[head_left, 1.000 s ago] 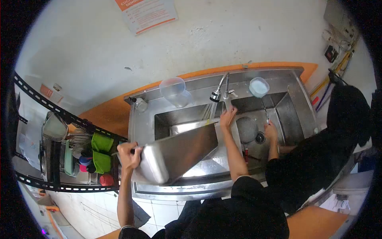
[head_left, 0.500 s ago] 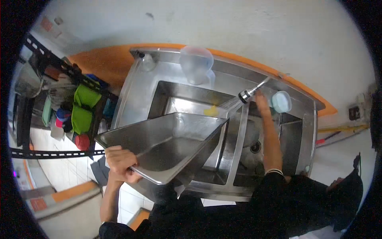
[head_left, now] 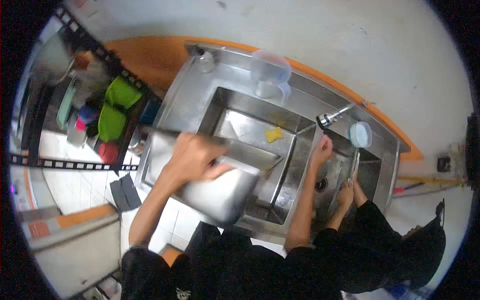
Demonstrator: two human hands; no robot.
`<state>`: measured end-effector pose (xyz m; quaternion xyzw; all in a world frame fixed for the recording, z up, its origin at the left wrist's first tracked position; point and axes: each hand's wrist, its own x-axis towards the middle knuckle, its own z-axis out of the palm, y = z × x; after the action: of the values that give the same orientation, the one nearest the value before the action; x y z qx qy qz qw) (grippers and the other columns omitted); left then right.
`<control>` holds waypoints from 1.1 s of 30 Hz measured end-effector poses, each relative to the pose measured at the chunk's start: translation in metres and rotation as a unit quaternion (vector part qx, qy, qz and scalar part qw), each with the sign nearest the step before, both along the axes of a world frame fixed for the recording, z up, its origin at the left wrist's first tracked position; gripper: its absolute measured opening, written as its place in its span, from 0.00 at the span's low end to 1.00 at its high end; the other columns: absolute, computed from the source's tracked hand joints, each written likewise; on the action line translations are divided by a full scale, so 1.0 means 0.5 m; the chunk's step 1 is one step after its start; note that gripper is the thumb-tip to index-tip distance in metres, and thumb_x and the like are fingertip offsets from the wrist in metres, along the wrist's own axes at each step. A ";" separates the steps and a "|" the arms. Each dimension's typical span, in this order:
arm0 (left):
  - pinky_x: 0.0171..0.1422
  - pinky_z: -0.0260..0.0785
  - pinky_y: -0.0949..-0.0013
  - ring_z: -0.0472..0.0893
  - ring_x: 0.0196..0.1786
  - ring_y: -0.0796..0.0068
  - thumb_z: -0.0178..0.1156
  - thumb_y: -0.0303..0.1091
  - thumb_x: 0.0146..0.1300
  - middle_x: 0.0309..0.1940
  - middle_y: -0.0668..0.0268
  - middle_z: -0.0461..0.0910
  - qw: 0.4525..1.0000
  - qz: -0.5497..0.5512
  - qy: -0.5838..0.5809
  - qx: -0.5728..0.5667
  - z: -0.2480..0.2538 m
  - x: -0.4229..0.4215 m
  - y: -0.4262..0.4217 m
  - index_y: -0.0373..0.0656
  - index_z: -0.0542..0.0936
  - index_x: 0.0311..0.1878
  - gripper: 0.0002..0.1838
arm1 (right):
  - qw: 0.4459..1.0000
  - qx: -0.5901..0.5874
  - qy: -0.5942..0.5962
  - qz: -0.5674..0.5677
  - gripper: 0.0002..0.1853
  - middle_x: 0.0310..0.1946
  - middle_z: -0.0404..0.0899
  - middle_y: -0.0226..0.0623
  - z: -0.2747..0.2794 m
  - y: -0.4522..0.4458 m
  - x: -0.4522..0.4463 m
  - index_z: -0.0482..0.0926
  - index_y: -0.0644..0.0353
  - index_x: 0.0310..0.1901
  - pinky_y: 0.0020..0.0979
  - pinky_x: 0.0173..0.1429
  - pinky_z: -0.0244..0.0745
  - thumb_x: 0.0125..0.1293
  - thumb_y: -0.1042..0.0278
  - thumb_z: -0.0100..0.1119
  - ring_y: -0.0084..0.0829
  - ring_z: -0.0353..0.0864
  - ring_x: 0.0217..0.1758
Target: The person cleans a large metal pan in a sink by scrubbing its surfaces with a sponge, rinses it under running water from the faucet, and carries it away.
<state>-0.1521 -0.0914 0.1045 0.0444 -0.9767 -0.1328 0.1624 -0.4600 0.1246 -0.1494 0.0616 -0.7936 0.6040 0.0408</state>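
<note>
My left hand [head_left: 197, 157] grips the rim of a deep steel pan [head_left: 205, 192], which is tilted over the front left edge of the sink and blurred by motion. Just below the faucet head [head_left: 326, 120], my right hand [head_left: 324, 146] is raised with its fingers curled; whether it holds anything is too small to tell. No water shows at the faucet. A yellow sponge [head_left: 273, 134] lies in the left basin [head_left: 240, 125].
A co-worker's hands [head_left: 346, 192] hold a thin item over the right basin. Behind the basins stand a clear pitcher [head_left: 270, 72], a tub [head_left: 360, 135] and a small bottle [head_left: 205, 62]. A shelf with green containers [head_left: 112, 122] is at left.
The pan has turned over from facing up, its underside now showing. The water spray has stopped. My right hand has dropped a little below the faucet head. The view has shifted.
</note>
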 end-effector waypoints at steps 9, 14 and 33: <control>0.23 0.63 0.55 0.76 0.21 0.51 0.52 0.68 0.51 0.14 0.53 0.75 0.991 -0.130 0.014 0.014 0.101 -0.111 -0.018 0.39 0.80 0.19 0.35 | 0.978 -0.084 0.071 0.177 0.33 0.36 0.67 0.37 0.217 -0.023 0.345 0.67 0.69 0.38 0.32 0.47 0.63 0.69 0.37 0.34 0.28 0.66 0.40; 0.50 0.65 0.57 0.76 0.38 0.57 0.57 0.60 0.50 0.29 0.57 0.77 0.963 -0.141 0.231 -0.015 0.154 -0.108 0.012 0.44 0.80 0.35 0.26 | 0.988 -0.127 0.088 0.032 0.38 0.30 0.73 0.41 0.412 -0.095 0.431 0.73 0.76 0.33 0.33 0.38 0.69 0.67 0.36 0.39 0.32 0.70 0.32; 0.64 0.61 0.56 0.65 0.64 0.49 0.35 0.62 0.65 0.65 0.43 0.56 0.346 0.206 -0.018 0.915 -0.506 0.324 0.192 0.37 0.55 0.68 0.40 | 0.939 -0.268 0.079 -0.199 0.44 0.47 0.75 0.57 0.636 -0.088 0.631 0.69 0.86 0.47 0.39 0.56 0.75 0.65 0.36 0.37 0.45 0.76 0.50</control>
<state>0.0097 0.0048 -0.1487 0.3676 -0.2100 -0.9056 0.0256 -0.1447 0.0803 0.1685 -0.0634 -0.5927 0.7669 0.2378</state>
